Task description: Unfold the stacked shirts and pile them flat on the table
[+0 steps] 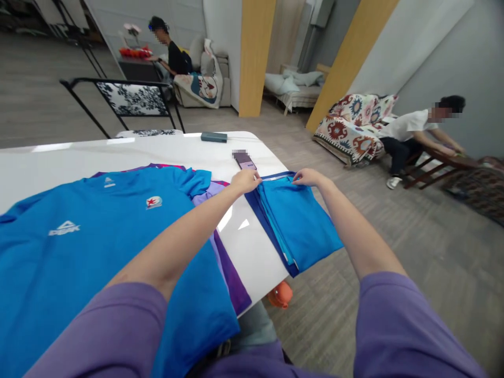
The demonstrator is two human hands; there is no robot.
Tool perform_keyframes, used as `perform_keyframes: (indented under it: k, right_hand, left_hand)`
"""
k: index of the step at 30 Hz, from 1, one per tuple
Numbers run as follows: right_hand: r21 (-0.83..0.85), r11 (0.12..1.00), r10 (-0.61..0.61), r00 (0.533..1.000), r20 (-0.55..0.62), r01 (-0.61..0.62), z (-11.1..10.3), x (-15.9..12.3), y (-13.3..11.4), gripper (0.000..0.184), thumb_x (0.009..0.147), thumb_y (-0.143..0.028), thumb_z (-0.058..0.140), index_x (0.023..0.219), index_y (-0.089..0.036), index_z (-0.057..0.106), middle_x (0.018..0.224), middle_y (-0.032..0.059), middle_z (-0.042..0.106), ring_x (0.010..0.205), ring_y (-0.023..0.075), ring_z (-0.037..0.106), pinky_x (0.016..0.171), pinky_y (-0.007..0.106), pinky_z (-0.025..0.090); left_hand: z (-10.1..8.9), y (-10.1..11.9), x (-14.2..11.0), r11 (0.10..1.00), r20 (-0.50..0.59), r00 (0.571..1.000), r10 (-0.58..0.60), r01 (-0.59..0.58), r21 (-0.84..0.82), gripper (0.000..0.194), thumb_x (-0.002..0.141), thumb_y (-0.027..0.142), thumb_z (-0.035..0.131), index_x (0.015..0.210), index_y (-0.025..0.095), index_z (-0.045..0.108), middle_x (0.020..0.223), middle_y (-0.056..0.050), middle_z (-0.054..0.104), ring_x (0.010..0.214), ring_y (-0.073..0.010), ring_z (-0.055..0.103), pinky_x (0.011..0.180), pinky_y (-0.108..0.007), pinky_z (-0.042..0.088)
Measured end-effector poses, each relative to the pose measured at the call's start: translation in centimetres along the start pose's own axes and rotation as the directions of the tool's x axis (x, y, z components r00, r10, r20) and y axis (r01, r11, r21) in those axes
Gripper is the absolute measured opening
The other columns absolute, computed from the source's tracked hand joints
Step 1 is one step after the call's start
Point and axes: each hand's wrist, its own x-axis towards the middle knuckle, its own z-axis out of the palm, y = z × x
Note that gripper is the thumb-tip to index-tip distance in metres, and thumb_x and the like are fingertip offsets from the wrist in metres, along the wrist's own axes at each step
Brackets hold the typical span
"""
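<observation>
A folded bright blue garment (307, 226) lies at the table's right end, its lower right part past the edge. Beneath it shows a dark blue folded garment (271, 231). My left hand (247, 181) pinches the top left corner of the bright blue one. My right hand (309, 177) is closed on its top edge, farther right. Whether it is a shirt or shorts I cannot tell. To the left, a blue T-shirt (118, 236) with a white logo and a badge is spread flat. Purple garments (232, 278) stick out from under it.
On the white table (252, 236) lie a phone (244, 160) and a dark grey case (213, 137). An orange object (281, 295) hangs below the near edge. A chair (134, 100) stands behind. Two people (179, 58) sit farther off, one beside a patterned sofa (354, 126).
</observation>
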Motion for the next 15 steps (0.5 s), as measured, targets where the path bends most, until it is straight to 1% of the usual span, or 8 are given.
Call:
perform_keyframes:
  k: [1,3,5,6,9,11,13,15]
  right_hand:
    - [-0.008,1.000,-0.017,1.000,0.025,0.017,-0.2,-0.3,0.1,0.042,0.098,-0.051,0.082,0.130,-0.024,0.090,0.133,0.0075,0.085,0.121,0.0285,0.080,0.096,0.027,0.059]
    - [-0.016,0.998,-0.052,0.997,0.050,0.053,-0.4,-1.1,0.3,0.049,0.094,-0.056,0.087,0.131,-0.024,0.089,0.132,0.0081,0.085,0.120,0.0302,0.080,0.095,0.029,0.058]
    - [-0.022,0.997,-0.079,0.996,0.040,0.080,-0.4,-2.0,0.8,0.053,0.089,-0.054,0.091,0.132,-0.024,0.087,0.129,0.0085,0.086,0.118,0.0307,0.080,0.094,0.030,0.058]
    - [-0.021,0.995,-0.093,0.995,0.028,0.093,-0.3,-2.5,1.1,0.051,0.088,-0.052,0.092,0.131,-0.024,0.086,0.127,0.0082,0.086,0.116,0.0301,0.080,0.093,0.030,0.058]
    - [0.014,0.989,-0.147,0.989,-0.024,0.147,-0.6,-4.2,1.9,0.035,0.093,-0.045,0.086,0.121,-0.024,0.086,0.119,0.0061,0.086,0.109,0.0266,0.079,0.090,0.029,0.056]
    - [0.062,0.981,-0.178,0.978,-0.110,0.185,-1.5,-5.5,2.3,0.026,0.096,-0.044,0.081,0.112,-0.024,0.086,0.115,0.0056,0.086,0.107,0.0252,0.078,0.091,0.029,0.055]
    - [0.130,0.971,-0.167,0.960,-0.224,0.199,-3.0,-7.0,2.4,0.025,0.097,-0.045,0.080,0.106,-0.023,0.085,0.114,0.0058,0.086,0.104,0.0245,0.077,0.092,0.029,0.056]
    - [0.232,0.951,-0.124,0.938,-0.323,0.206,-5.0,-8.8,2.4,0.028,0.096,-0.048,0.080,0.106,-0.023,0.083,0.114,0.0056,0.085,0.098,0.0229,0.076,0.091,0.030,0.056]
  left_hand:
    - [0.6,0.2,0.2,1.000,0.021,1.000,0.000,0.001,-0.012,0.031,0.092,0.050,0.085,0.110,0.026,0.089,0.117,-0.010,0.087,0.111,-0.0337,0.082,0.098,-0.040,0.063]
    - [1.2,0.0,0.3,0.999,0.053,0.999,0.008,-0.005,-0.047,0.041,0.083,0.055,0.093,0.111,0.025,0.089,0.113,-0.010,0.087,0.109,-0.0335,0.082,0.095,-0.039,0.064]
    - [1.1,-0.2,0.1,0.995,0.062,0.998,0.027,-0.021,-0.093,0.044,0.079,0.055,0.096,0.111,0.025,0.089,0.111,-0.008,0.086,0.108,-0.0316,0.081,0.093,-0.036,0.064]
    - [0.9,-0.3,0.0,0.992,0.060,0.997,0.039,-0.032,-0.120,0.043,0.078,0.053,0.096,0.110,0.025,0.089,0.110,-0.007,0.086,0.107,-0.0304,0.081,0.093,-0.035,0.063]
    - [-0.4,0.2,-0.4,0.976,0.050,0.997,0.065,-0.053,-0.213,0.035,0.077,0.046,0.096,0.102,0.024,0.088,0.106,-0.006,0.086,0.100,-0.0270,0.081,0.089,-0.033,0.063]
    - [-1.6,0.9,-0.7,0.956,0.053,0.996,0.069,-0.051,-0.287,0.034,0.076,0.046,0.096,0.097,0.021,0.086,0.099,-0.007,0.086,0.092,-0.0253,0.081,0.083,-0.033,0.063]
    - [-3.2,1.8,-0.9,0.933,0.048,0.997,0.067,-0.045,-0.358,0.036,0.075,0.048,0.098,0.092,0.020,0.084,0.092,-0.008,0.085,0.085,-0.0242,0.080,0.079,-0.033,0.062]
    - [-5.0,2.8,-1.3,0.908,0.020,0.998,0.060,-0.046,-0.417,0.040,0.072,0.050,0.102,0.088,0.020,0.082,0.086,-0.008,0.084,0.082,-0.0236,0.079,0.076,-0.032,0.061]
